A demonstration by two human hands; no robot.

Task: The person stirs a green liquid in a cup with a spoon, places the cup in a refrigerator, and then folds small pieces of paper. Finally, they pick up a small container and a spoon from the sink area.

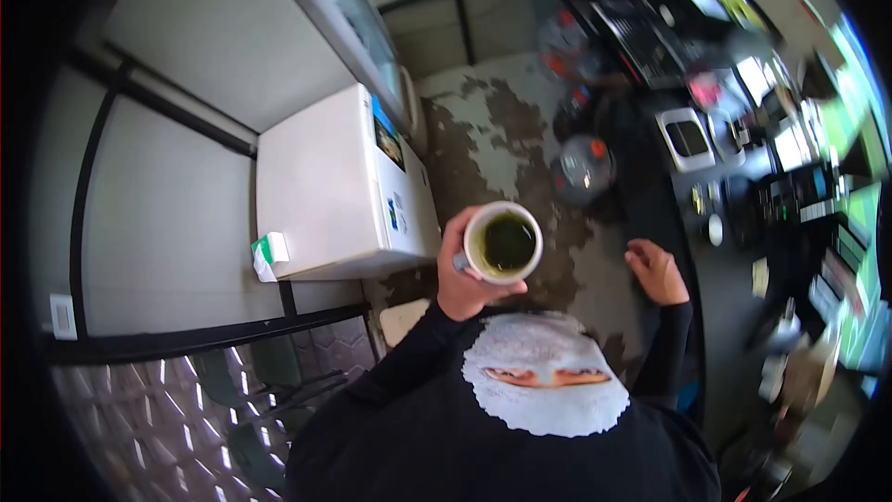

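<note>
A white mug (475,220) of dark green liquid (510,242) is in my left hand (462,293), held upright in front of my chest. My fingers and thumb wrap around its left and lower side, where the handle shows. To the right, my right hand (658,273) hangs beside the edge of the black desk (664,214). Its fingers are loosely bent and apart, with nothing in them.
A small white fridge (321,186) stands at the left, with a white and green carton (270,252) on it. Large clear bottles (584,169) stand on the stained floor (506,139) by the desk. A white-framed device (686,139) and a keyboard (641,42) lie on the desk.
</note>
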